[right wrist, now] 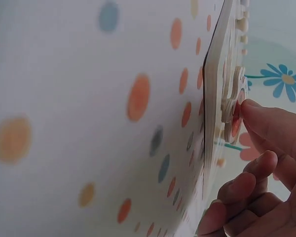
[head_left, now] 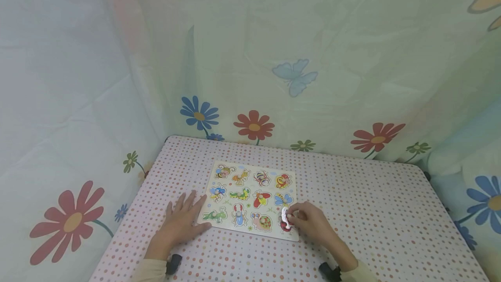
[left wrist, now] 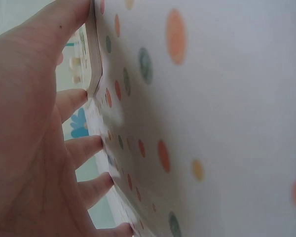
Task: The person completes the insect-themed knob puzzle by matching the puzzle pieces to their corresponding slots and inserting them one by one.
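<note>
A wooden peg puzzle board (head_left: 250,231) with colourful insect pieces lies on the table. At its lower right corner my right hand (head_left: 313,223) pinches a red ladybug puzzle piece (head_left: 285,227) between thumb and forefinger. In the right wrist view this piece (right wrist: 235,118) sits tilted and proud of the board's face, over its slot, where a shiny pale patch shows in the head view. My left hand (head_left: 180,221) rests beside the board's left edge with fingers spread, its thumb at the lower left corner and the other fingertips on the tablecloth.
Other pieces, such as a snail (head_left: 261,222), a stag beetle (head_left: 238,216) and a green caterpillar (head_left: 239,194), sit in their slots with small knobs. A dotted cloth (head_left: 372,221) covers the table. Fabric printed with flowers (head_left: 254,126) hangs behind and at both sides.
</note>
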A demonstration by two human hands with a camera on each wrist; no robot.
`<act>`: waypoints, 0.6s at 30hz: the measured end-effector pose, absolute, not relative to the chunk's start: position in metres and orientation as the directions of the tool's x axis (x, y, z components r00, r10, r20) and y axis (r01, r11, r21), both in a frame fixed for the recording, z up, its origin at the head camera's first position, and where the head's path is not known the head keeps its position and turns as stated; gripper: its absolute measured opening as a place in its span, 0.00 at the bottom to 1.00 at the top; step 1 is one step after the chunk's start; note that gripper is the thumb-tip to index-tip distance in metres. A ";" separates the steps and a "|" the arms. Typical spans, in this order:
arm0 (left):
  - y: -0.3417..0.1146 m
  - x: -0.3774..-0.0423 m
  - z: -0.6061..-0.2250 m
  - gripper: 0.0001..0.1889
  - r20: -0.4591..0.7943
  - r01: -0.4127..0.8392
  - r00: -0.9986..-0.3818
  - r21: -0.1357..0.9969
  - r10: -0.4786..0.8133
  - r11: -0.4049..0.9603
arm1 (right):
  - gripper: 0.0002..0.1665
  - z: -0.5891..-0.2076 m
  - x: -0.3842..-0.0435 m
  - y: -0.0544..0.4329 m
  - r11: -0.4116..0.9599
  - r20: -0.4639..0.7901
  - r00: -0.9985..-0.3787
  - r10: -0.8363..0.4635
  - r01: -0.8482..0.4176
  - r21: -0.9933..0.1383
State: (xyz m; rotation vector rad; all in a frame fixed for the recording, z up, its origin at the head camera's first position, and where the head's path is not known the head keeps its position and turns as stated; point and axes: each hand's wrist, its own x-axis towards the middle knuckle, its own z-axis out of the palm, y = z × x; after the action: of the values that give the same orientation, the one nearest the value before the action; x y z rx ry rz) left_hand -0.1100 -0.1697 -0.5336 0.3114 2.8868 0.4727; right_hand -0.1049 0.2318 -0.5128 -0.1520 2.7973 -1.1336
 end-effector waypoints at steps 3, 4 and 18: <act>-0.169 -0.110 -0.532 0.46 -0.164 0.171 -0.958 0.337 0.237 0.926 | 0.06 -0.512 -0.103 0.229 0.714 -0.078 -0.987 -0.140 -0.046 -0.699; -0.169 -0.109 -0.531 0.46 -0.165 0.171 -0.958 0.336 0.237 0.926 | 0.06 -0.513 -0.102 0.228 0.717 -0.079 -0.987 -0.144 -0.049 -0.696; -0.169 -0.108 -0.529 0.46 -0.168 0.168 -0.958 0.330 0.232 0.929 | 0.05 -0.516 -0.101 0.221 0.753 -0.078 -0.978 -0.192 -0.096 -0.651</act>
State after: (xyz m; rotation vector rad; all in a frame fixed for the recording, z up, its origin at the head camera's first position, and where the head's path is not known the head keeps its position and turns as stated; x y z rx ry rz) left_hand -0.1082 -0.1690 -0.5291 0.3021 2.8831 0.4665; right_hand -0.1008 0.2211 -0.5160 -0.2324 2.8083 -1.0319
